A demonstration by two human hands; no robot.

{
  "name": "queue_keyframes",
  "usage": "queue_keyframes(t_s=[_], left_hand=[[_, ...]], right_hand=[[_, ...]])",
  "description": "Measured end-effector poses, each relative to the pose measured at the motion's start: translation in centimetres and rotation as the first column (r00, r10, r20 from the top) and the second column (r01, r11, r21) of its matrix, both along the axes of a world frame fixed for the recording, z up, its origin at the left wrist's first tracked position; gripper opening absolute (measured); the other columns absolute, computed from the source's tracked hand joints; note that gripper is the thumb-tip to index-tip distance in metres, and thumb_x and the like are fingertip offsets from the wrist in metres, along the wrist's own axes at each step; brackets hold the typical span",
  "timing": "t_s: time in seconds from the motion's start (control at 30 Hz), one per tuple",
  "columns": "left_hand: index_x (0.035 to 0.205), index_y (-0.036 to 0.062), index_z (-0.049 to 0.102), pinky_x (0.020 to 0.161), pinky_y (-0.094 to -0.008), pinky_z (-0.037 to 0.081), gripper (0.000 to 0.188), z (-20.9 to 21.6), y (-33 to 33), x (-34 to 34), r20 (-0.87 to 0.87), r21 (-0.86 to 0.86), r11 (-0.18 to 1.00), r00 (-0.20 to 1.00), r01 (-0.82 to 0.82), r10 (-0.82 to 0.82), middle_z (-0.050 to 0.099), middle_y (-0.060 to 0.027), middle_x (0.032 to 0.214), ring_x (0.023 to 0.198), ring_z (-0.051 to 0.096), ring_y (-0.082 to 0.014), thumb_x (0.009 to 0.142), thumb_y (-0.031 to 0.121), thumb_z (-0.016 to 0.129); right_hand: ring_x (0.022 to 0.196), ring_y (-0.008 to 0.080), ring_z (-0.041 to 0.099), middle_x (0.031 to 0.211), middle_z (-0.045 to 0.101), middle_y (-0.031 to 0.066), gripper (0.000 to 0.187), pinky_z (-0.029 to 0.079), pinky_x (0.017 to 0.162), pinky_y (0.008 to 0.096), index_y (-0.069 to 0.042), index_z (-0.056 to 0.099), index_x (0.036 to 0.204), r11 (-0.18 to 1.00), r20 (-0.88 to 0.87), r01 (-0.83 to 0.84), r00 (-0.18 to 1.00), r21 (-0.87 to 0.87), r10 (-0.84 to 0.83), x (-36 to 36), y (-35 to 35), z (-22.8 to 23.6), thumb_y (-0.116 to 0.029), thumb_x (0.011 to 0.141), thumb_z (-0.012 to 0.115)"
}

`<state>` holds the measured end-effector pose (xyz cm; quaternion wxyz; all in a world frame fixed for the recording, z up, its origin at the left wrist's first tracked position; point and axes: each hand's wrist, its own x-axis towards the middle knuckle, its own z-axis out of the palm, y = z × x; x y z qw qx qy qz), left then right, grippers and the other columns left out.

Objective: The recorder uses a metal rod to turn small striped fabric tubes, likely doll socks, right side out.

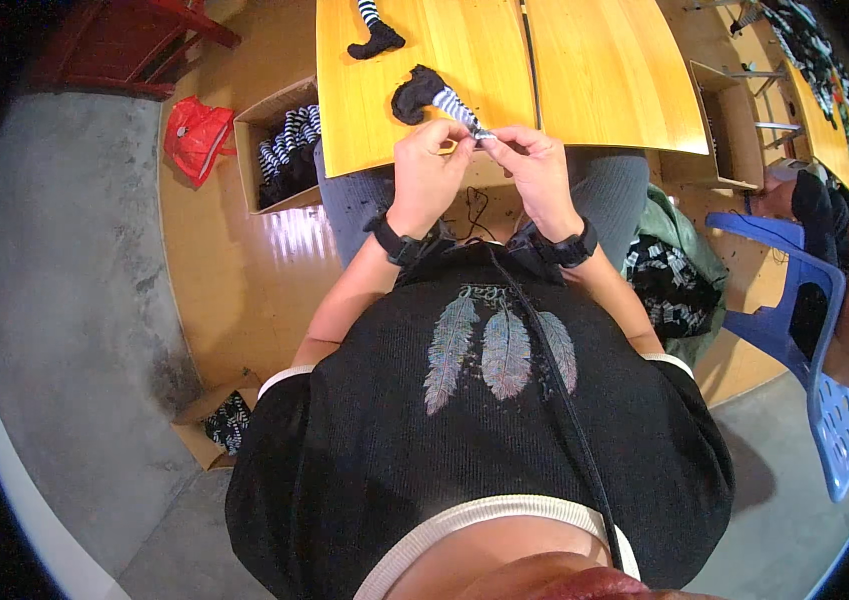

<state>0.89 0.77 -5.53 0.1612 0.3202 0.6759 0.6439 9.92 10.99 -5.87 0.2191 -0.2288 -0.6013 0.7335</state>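
Black shirt [375, 430] up close, striped piece [453, 103] pinched at twelve o'clock

So the shirt fills most of the lower half, with pale feathers [505, 355] printed on the chest and a dark cord [567, 410] running down it toward five o'clock. Clock is read from the middle of the view, btw.

Main bit: the left hand [432, 165] is at twelve and the right hand [537, 180] around one, each with a black wristband. Both are pinching, thumb against index finger, on the narrow striped end of that piece. The two sets of fingertips are right next to each other there. From the fingertips the rest of the piece runs out toward ten o'clock: black-and-white stripes first, then a curved black end. So most of it sits beyond the fingers, above the near part of the yellow table [610, 70]. Can't tell how much of it actually rests on the wood. The other fingers look loosely curled, but can't tell exactly how.

Further up the table, just before twelve, is a loose striped leg [377, 38] with a black foot, well apart from both hands.

Around the edges: a cardboard box [253, 165] of striped stuff between ten and eleven, a red bag [195, 140] at ten, a smaller box [193, 437] at eight. Over at three o'clock there's a green sack [693, 245] with black-and-white pieces, then a blue chair [835, 420] nearer four.
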Motion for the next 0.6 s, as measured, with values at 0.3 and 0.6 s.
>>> queue_keyframes(t_s=[0.3,0.6], left_hand=[[0.074,-0.0005,0.056,0.052,-0.0214,0.042,0.006,-0.3,0.2,-0.9,-0.189,-0.145,0.985,0.980,-0.098,0.069,0.056,-0.0027,0.063,0.058,0.052,-0.0079,0.069,0.001,0.059],[0.080,-0.0007,0.060,0.055,-0.0185,0.041,0.010,-0.8,-0.1,-1.1,-0.205,-0.153,0.988,0.977,0.022,-0.053,0.054,0.0001,0.064,0.058,0.049,-0.0054,0.071,0.001,0.057]], right_hand=[[0.057,0.0046,0.046,0.068,0.053,-0.0040,0.005,0.036,0.055,0.0170,-0.008,0.058,0.079,0.769,-0.136,-0.342,0.937,-0.540,0.321,-0.2,1.9,-1.5,-0.013,0.078,0.059],[0.059,0.0035,0.046,0.071,0.053,-0.0049,0.010,0.036,0.056,0.0165,-0.010,0.055,0.071,0.862,-0.090,-0.428,0.903,-0.271,0.420,0.1,1.9,-2.2,-0.011,0.072,0.064]])
